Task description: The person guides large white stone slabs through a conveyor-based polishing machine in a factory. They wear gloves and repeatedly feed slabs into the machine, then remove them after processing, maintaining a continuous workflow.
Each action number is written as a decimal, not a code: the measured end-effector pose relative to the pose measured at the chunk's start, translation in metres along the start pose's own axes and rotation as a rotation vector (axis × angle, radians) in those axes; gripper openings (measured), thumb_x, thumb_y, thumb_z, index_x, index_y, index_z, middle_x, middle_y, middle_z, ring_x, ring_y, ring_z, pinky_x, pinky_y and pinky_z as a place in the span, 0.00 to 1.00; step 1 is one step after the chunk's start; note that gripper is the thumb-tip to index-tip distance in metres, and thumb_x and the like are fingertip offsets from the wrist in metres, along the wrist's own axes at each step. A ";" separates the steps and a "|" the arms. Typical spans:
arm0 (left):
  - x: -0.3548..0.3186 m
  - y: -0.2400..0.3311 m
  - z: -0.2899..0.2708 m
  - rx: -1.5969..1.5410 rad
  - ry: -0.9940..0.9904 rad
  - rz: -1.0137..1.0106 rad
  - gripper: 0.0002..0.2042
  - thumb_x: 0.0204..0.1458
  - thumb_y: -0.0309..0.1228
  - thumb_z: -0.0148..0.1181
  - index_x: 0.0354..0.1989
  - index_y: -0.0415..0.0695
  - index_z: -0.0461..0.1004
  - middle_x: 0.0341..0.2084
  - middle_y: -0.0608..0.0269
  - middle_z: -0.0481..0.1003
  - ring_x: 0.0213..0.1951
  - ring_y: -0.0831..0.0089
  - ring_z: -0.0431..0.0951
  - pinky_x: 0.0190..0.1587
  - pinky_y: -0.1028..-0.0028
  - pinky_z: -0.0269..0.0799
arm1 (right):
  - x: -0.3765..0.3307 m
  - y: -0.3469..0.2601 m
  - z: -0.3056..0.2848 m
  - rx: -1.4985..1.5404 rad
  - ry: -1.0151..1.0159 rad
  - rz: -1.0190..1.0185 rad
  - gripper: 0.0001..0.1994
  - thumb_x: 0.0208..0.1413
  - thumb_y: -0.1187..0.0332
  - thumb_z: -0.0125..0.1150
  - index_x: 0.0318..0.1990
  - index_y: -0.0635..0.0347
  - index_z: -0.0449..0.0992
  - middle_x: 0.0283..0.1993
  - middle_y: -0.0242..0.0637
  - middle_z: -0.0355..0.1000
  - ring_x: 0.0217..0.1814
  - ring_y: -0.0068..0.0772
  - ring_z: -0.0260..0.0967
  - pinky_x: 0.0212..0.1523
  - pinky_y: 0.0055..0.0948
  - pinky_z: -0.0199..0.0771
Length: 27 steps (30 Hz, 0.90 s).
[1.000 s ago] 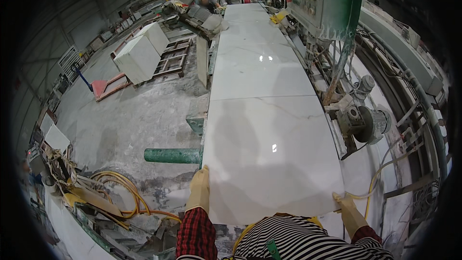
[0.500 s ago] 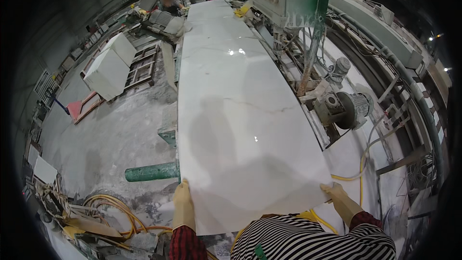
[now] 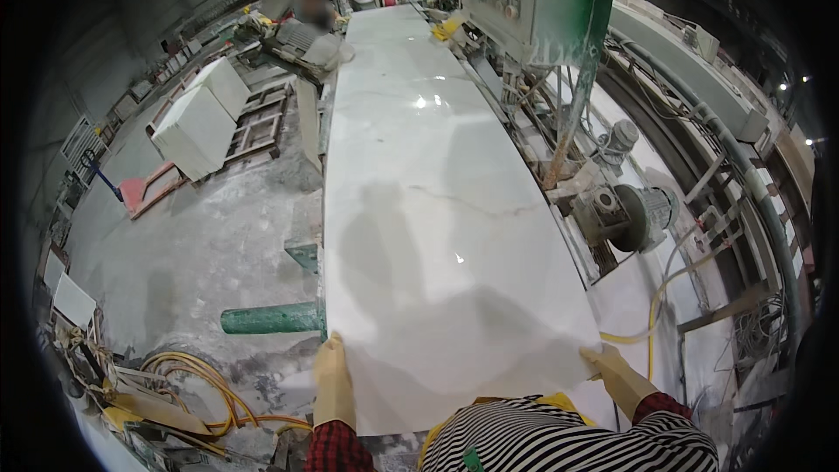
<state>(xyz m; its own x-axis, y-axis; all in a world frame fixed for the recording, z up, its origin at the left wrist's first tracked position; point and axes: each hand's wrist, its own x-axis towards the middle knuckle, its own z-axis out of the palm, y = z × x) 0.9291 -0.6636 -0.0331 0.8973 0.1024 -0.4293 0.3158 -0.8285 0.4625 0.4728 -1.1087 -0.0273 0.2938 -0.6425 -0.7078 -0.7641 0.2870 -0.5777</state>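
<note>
A long, glossy white stone slab [image 3: 454,271] with a thin brownish vein stretches away from me, its near end close to my body. My left hand [image 3: 333,376], in a cream rubber glove, grips the slab's left edge near the front corner. On the opposite edge, my right hand [image 3: 612,369] wears a matching glove and pinches the slab near its right corner. Both hands are closed on the stone, with the fingertips under the edges hidden. Overhead lights and a dark silhouette reflect in the polished surface.
A green pipe-shaped roller [image 3: 271,319] juts out left of the slab. At right stand a grey motor [image 3: 642,217] and a green control cabinet [image 3: 542,9]. Yellow hoses [image 3: 205,380] lie at lower left. A red pallet jack [image 3: 144,192] and another person [image 3: 313,7] are farther off.
My view has tilted up slightly, so the scene sits a little lower and green lights on the cabinet now show. Both hands keep their grip on the slab's edges.
</note>
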 end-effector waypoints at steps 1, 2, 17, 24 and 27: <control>-0.009 0.008 -0.006 -0.032 -0.004 -0.029 0.38 0.75 0.66 0.42 0.60 0.42 0.84 0.55 0.46 0.86 0.55 0.46 0.85 0.59 0.54 0.77 | -0.012 -0.012 0.000 -0.020 -0.011 -0.005 0.46 0.57 0.42 0.80 0.73 0.66 0.72 0.62 0.47 0.83 0.57 0.45 0.85 0.44 0.42 0.89; -0.010 0.011 -0.010 -0.037 -0.006 0.009 0.38 0.75 0.66 0.43 0.60 0.41 0.84 0.54 0.46 0.86 0.54 0.47 0.85 0.59 0.55 0.77 | -0.017 -0.021 0.000 -0.034 -0.017 -0.011 0.48 0.57 0.41 0.80 0.75 0.66 0.71 0.65 0.48 0.82 0.61 0.47 0.84 0.48 0.44 0.89; -0.042 -0.061 -0.046 -0.595 -0.300 -0.166 0.40 0.74 0.61 0.50 0.75 0.34 0.72 0.66 0.47 0.80 0.65 0.56 0.80 0.67 0.59 0.74 | 0.088 -0.228 0.218 -0.881 0.329 -1.209 0.46 0.68 0.44 0.66 0.83 0.67 0.59 0.88 0.59 0.54 0.91 0.64 0.48 0.91 0.56 0.43; -0.065 -0.057 -0.035 -0.646 -0.320 -0.412 0.39 0.76 0.59 0.48 0.74 0.31 0.72 0.66 0.46 0.79 0.61 0.55 0.81 0.62 0.57 0.78 | 0.116 -0.269 0.231 -0.882 0.329 -1.190 0.49 0.67 0.41 0.66 0.83 0.67 0.58 0.88 0.56 0.54 0.91 0.61 0.45 0.90 0.53 0.41; -0.070 -0.043 -0.029 -0.706 -0.219 -0.399 0.38 0.77 0.59 0.48 0.73 0.32 0.74 0.64 0.48 0.81 0.60 0.57 0.81 0.60 0.56 0.79 | 0.126 -0.280 0.230 -0.907 0.347 -1.151 0.50 0.67 0.39 0.65 0.84 0.65 0.57 0.88 0.55 0.54 0.91 0.60 0.46 0.90 0.53 0.41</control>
<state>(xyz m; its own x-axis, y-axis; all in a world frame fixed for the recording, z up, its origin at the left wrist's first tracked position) 0.8615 -0.6188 -0.0006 0.6206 0.1451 -0.7706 0.7807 -0.2063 0.5899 0.8556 -1.1061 -0.0483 0.9159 -0.3730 0.1484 -0.3411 -0.9180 -0.2024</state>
